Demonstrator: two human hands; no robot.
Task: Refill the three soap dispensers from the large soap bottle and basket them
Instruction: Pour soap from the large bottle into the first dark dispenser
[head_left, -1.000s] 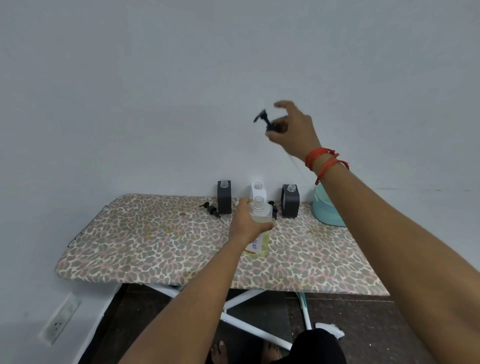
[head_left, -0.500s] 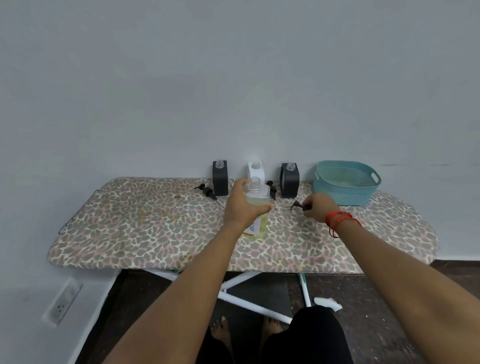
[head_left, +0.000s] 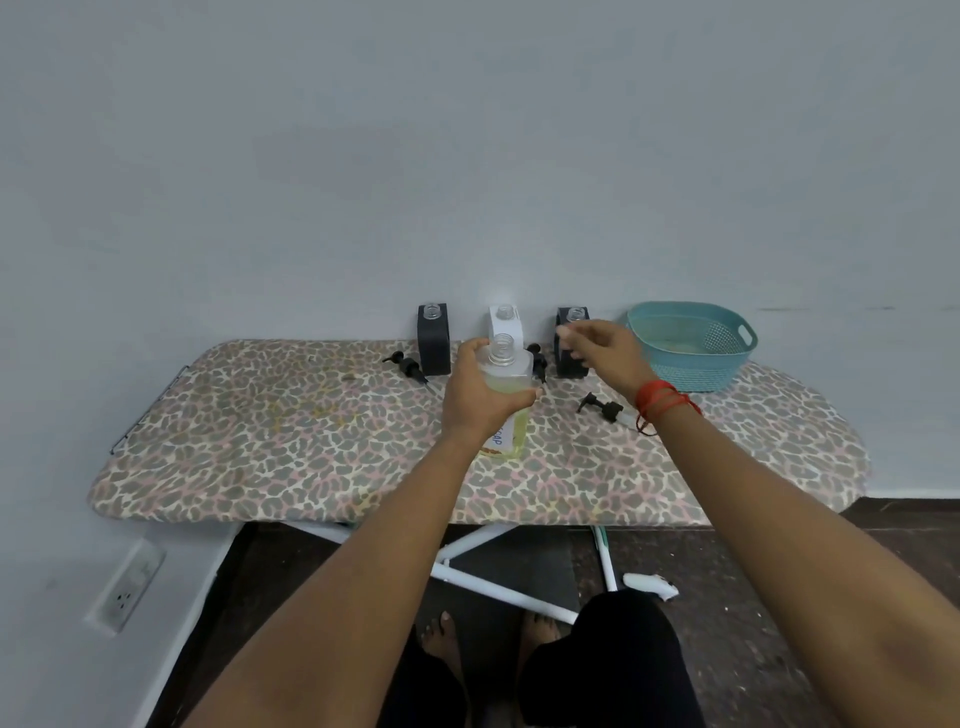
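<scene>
Right hand (head_left: 605, 353) has been lifted off pump (head_left: 602, 406), which is left lying on board (head_left: 260, 426); fingers loose, nothing held. 1 bottle (head_left: 517, 431) is clasped upright mid-board by left hand (head_left: 483, 395). 3 uncapped dispensers (head_left: 504, 325) are lined at wall. 3 pumps counted loose. 1 basket (head_left: 691, 364) far right.

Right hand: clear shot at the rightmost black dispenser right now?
Probably yes. The right hand is empty and open just in front of the rightmost black dispenser, nothing between them. The loose pump lies nearer the person; the left hand holds the large soap bottle further left.
</scene>
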